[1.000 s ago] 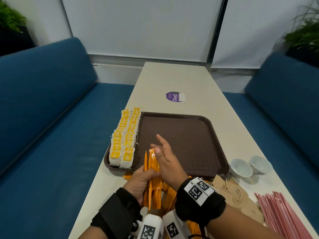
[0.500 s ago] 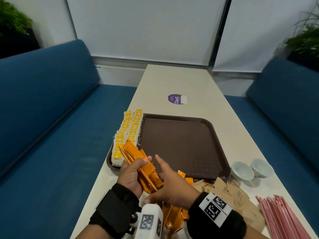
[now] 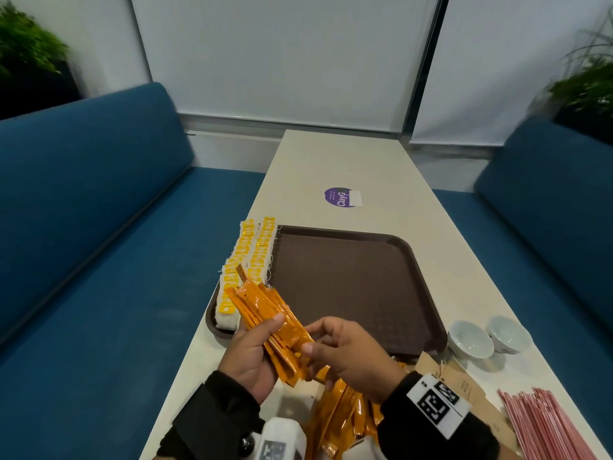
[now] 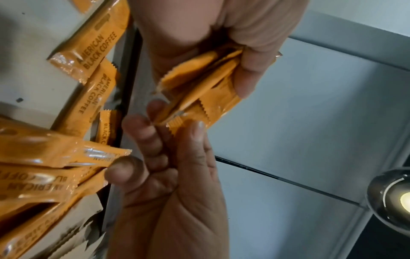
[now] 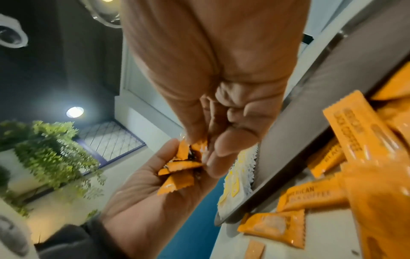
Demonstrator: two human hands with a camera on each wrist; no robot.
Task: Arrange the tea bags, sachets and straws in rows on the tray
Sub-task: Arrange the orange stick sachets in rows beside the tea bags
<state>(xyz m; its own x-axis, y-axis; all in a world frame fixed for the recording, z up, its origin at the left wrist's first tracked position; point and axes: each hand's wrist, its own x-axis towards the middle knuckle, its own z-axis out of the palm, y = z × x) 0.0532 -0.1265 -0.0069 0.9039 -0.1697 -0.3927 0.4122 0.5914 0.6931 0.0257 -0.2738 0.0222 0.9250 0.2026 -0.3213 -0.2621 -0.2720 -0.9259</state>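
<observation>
My left hand (image 3: 262,343) grips a bundle of orange coffee sachets (image 3: 272,317), tilted up and left above the tray's near left corner. My right hand (image 3: 328,346) pinches the bundle's near end between thumb and fingers. In the left wrist view the right hand's thumb (image 4: 197,138) presses on a sachet's crimped end (image 4: 177,123). In the right wrist view the sachet ends (image 5: 177,168) lie in the left palm. Two rows of yellow-tagged tea bags (image 3: 252,257) line the left side of the brown tray (image 3: 348,280). More orange sachets (image 3: 341,419) lie loose on the table below my hands.
Brown paper sachets (image 3: 457,383) and a pile of pink straws (image 3: 547,423) lie on the table at the near right. Two small white cups (image 3: 471,340) stand right of the tray. A purple sticker (image 3: 338,197) is beyond it. Blue benches flank the narrow table.
The left hand has tilted the upright sachet bundle and lifted it a little. The right hand, open against the bundle before, now pinches its near end.
</observation>
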